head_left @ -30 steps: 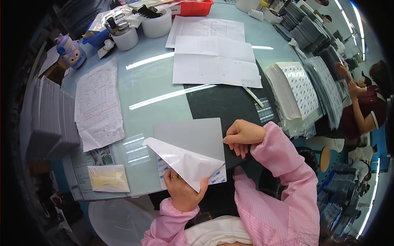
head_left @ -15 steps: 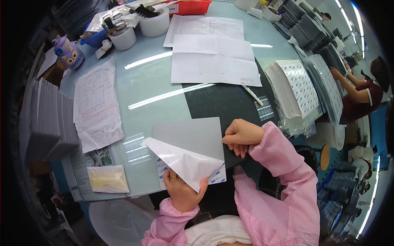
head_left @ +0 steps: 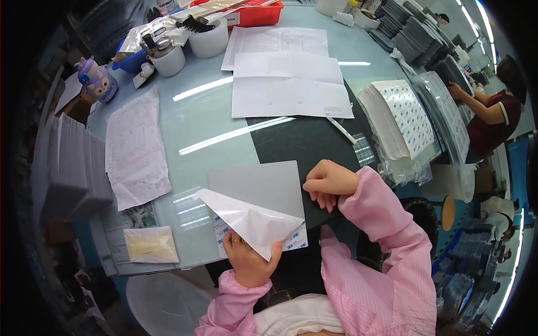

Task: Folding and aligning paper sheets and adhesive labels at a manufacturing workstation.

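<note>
So the left hand [head_left: 250, 259] is pinching a white backing sheet [head_left: 252, 219] and has it peeled up into a folded triangle, lifted off the near-left corner of a grey plastic sheet [head_left: 260, 183]. That grey sheet lies flat on the glass counter [head_left: 207, 120], right between both hands, partly over a dark mat [head_left: 305, 140]. The right hand [head_left: 329, 182] is curled into a loose fist, knuckles pressing on the grey sheet's right edge, not gripping anything as far as I can see. Just left of the left hand there's a small yellowish bag [head_left: 150, 245]. Beyond the right hand, a stack of adhesive pads [head_left: 400, 120] and a white pen [head_left: 342, 130].
</note>
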### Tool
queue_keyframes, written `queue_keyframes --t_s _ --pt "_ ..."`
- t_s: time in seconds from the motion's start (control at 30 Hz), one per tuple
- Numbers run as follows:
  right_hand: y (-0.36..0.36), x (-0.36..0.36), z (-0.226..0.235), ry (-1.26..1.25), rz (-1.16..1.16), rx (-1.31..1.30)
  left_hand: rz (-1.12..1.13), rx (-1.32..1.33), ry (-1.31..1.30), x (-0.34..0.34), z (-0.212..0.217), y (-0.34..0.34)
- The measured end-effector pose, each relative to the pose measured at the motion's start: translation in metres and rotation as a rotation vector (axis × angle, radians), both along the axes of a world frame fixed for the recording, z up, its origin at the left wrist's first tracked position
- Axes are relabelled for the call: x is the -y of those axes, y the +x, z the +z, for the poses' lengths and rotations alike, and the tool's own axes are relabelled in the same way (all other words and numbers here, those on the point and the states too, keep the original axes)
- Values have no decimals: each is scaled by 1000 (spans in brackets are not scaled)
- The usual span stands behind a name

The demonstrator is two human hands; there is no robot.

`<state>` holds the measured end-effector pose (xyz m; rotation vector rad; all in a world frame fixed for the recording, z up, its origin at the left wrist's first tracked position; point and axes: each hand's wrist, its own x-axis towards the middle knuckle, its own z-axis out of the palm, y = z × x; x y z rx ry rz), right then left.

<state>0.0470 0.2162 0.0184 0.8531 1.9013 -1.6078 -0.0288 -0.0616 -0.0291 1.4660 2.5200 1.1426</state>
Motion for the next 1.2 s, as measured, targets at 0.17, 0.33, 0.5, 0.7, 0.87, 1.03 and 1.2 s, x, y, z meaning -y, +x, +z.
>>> queue_keyframes --t_s 0.17,0.33,0.5,0.7,0.87,1.03,1.2 --pt "16 5 -11 -78 -270 -241 -62 -39 -75 1 14 0" --pt "38 23 -31 0 -639 -574 -93 -150 -214 1 14 4" --pt "47 34 -36 29 -722 -708 -97 -284 -203 11 3 5" --pt "56 101 -24 924 -250 -1098 -99 -274 -143 8 3 3" --pt "33 146 -19 594 399 -954 -27 -175 -102 10 -4 30" --pt "16 105 -37 863 413 -808 -124 -266 -113 23 -16 37" --pt "15 59 -38 1253 308 -553 -116 -299 -118 22 -9 37"
